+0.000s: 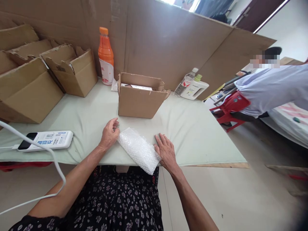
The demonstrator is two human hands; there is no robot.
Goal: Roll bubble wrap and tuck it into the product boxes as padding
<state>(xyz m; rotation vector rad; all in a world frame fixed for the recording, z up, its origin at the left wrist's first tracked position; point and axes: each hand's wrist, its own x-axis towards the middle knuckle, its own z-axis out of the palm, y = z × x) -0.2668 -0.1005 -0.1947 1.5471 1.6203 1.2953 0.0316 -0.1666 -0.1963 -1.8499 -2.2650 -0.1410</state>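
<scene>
A packet wrapped in clear bubble wrap [139,149] lies slantwise on the pale green table [197,134], its near end past the front edge. My left hand [109,133] pinches the packet's far left corner. My right hand [166,152] lies flat with fingers spread, pressing against the packet's right side. Just beyond them stands a small open cardboard box [141,96] with something white inside it.
A white power strip [47,140] with a white cable lies at the left. Several open cardboard boxes [31,83] stand at the back left. An orange drink bottle [106,57], a clear bottle and a white jug [195,88] line the cardboard wall. Another person in a pale shirt [271,88] bends at the right.
</scene>
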